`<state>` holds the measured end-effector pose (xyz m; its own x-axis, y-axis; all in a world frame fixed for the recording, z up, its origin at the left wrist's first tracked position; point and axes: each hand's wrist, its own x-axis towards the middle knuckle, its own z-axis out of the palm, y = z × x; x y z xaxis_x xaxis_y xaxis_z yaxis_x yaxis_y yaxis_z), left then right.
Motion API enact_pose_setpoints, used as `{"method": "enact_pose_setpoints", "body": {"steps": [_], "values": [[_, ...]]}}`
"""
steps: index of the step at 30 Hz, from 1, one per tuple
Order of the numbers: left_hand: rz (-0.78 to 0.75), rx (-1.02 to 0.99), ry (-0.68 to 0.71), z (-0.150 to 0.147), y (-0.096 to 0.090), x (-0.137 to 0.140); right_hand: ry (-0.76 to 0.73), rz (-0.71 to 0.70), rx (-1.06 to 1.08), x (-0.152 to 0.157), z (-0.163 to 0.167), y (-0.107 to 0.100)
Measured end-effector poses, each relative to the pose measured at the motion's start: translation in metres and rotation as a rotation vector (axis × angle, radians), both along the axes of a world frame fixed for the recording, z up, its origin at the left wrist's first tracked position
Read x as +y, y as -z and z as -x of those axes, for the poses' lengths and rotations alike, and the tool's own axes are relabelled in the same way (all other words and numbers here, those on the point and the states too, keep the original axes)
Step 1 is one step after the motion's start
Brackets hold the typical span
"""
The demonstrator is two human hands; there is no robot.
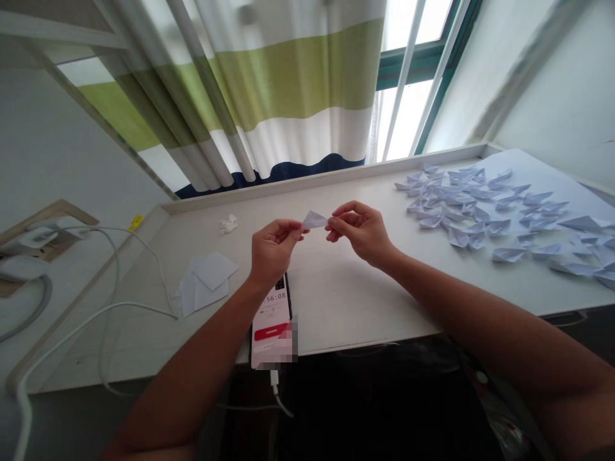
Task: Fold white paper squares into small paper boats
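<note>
Between my two hands, above the white desk, is a small piece of folded white paper (pixel 314 219) shaped like a low triangle. My left hand (pixel 273 248) pinches its left corner between thumb and fingers. At the right corner, my right hand (pixel 360 230) pinches it in the same way. Many small folded paper boats (pixel 473 205) lie spread over the right side of the desk. Flat sheets of white paper (pixel 209 278) rest in a loose stack to the left of my left forearm.
A phone (pixel 271 326) with a lit screen lies at the desk's front edge, a white cable plugged into it. Crumpled paper (pixel 229 224) sits at the back left. White cables (pixel 96 310) run from a power strip (pixel 41 240) at far left. A striped curtain (pixel 298 77) hangs behind.
</note>
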<state>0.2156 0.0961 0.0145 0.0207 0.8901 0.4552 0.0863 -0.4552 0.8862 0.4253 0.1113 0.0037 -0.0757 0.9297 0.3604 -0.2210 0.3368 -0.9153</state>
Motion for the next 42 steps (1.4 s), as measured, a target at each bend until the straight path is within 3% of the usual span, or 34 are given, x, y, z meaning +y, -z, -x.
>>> {"method": "enact_pose_setpoints", "body": {"steps": [5, 15, 20, 29, 35, 42], "values": [[0.019, -0.034, -0.043, -0.001, 0.004, 0.002, 0.089, -0.025, -0.001, 0.0, 0.003, 0.003], [-0.001, 0.015, -0.102, -0.001, 0.006, 0.004, 0.105, 0.023, 0.01, -0.003, 0.006, 0.002], [0.025, 0.011, -0.102, -0.002, 0.003, 0.0, 0.153, -0.017, 0.05, -0.007, 0.01, -0.001], [0.111, 0.059, -0.081, 0.001, 0.01, 0.007, 0.102, 0.044, 0.082, -0.007, 0.015, 0.001], [0.082, 0.148, -0.079, 0.0, 0.008, 0.005, 0.036, 0.137, 0.093, -0.003, 0.011, 0.003], [0.083, 0.302, -0.052, 0.003, 0.008, 0.006, 0.004, 0.182, -0.039, 0.008, 0.006, 0.011]]}}
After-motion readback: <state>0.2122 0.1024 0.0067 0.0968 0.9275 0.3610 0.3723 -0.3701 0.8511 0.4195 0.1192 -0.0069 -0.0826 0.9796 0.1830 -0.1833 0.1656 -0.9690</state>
